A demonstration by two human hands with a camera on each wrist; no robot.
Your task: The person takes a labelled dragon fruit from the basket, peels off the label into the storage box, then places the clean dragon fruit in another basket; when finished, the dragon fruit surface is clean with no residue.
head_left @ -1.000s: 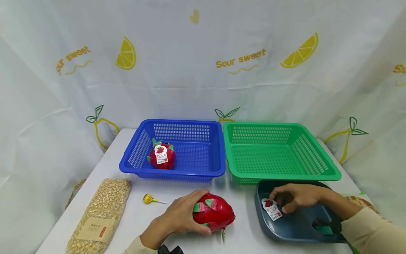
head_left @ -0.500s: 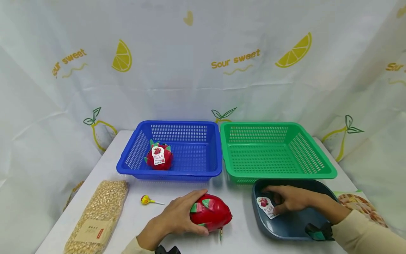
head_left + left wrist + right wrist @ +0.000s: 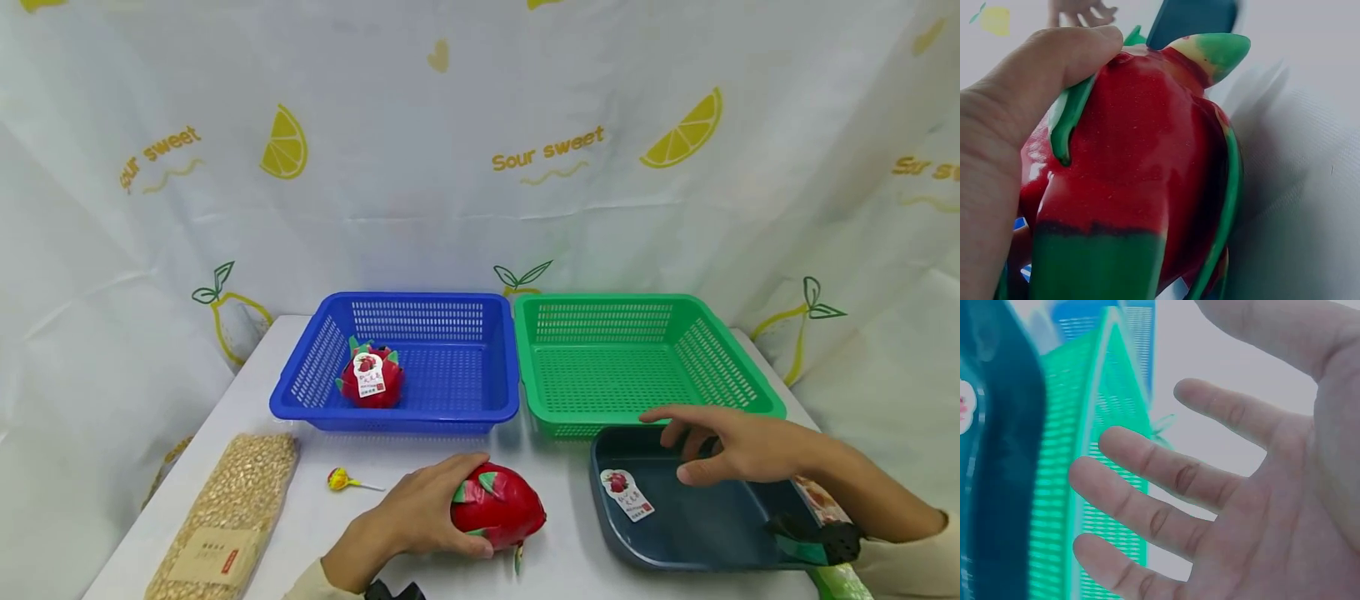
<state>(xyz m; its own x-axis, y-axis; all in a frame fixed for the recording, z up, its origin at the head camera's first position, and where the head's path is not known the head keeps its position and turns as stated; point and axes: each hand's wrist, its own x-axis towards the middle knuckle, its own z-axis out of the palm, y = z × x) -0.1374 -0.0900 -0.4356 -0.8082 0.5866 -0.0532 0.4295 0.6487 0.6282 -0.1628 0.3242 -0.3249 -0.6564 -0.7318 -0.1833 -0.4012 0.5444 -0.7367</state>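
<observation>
My left hand (image 3: 423,510) grips a red dragon fruit (image 3: 504,507) with green-tipped scales, at the front middle of the white table. In the left wrist view the thumb (image 3: 1066,53) lies over the top of the dragon fruit (image 3: 1135,144). Above a dark blue basin (image 3: 693,542) hovers my right hand (image 3: 738,446), holding nothing. Its fingers (image 3: 1166,469) are spread and relaxed in the right wrist view. A white tag with a dragon fruit picture (image 3: 627,494) lies against the basin's left inner side.
A blue basket (image 3: 450,417) holds another dragon fruit (image 3: 372,379) with a tag. Beside it stands a green basket (image 3: 637,408), behind the basin. A lollipop (image 3: 341,479) and a bag of oats-like flakes (image 3: 232,500) lie at the left. A printed packet (image 3: 840,579) is partly hidden at right.
My right hand has let go of the tag, leaving it in the basin, and has lifted up and to the right with fingers opened. The left hand keeps holding the dragon fruit.
</observation>
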